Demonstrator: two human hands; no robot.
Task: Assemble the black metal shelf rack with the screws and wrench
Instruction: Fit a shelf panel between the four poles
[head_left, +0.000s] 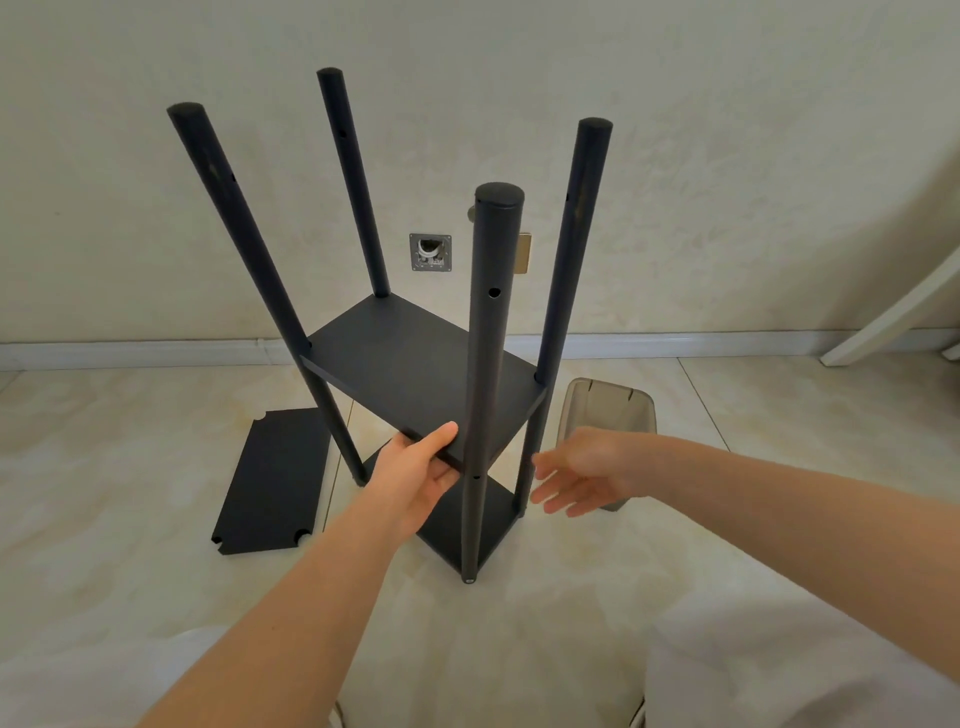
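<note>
I see the black rack (415, 358) standing on the floor (130, 441) by the wall. My left hand (421, 467) grips the front edge of its middle shelf. My right hand (582, 475) is spread wide, just right of the rack, touching nothing. A loose shelf panel (272, 480) lies flat left of the rack.
</note>
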